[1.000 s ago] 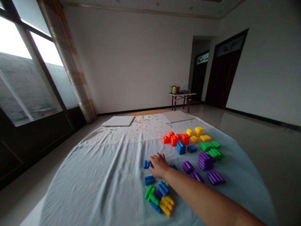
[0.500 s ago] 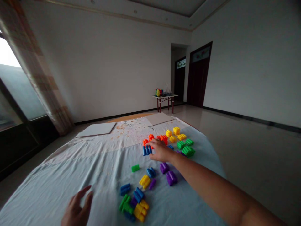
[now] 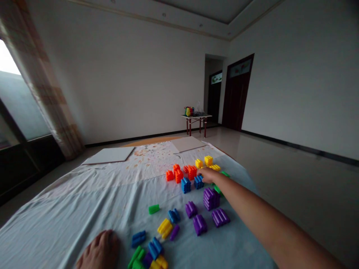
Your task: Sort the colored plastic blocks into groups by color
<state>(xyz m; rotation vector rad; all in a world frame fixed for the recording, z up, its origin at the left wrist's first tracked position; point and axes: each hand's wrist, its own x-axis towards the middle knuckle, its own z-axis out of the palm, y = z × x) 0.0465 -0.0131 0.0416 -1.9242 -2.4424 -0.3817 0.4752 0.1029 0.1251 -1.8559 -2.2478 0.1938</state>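
Note:
My right hand (image 3: 206,174) reaches out to the far group of blocks. Its thumb and fingers are closed at the right side of a small stack of blue blocks (image 3: 199,182); the fingertips are partly hidden behind it. Left of that stands another blue stack (image 3: 185,185), apart from the hand. My left hand (image 3: 99,251) is low at the left, palm down on the cloth with fingers slightly bent and nothing visible in it. Nearest to it are a blue block (image 3: 138,238) and green blocks (image 3: 137,257) in a loose mixed pile.
Orange stacks (image 3: 178,175) and yellow stacks (image 3: 208,160) stand at the back. Purple blocks (image 3: 211,198) are under the right forearm's near side. A single green block (image 3: 154,209) lies mid-table. Two boards (image 3: 110,154) rest at the far edge of the tablecloth (image 3: 92,209).
My right hand has moved right, from the left blue stack to the other one. The left blue stack now stands farther right. My left hand has lowered onto the cloth. The view has shifted slightly.

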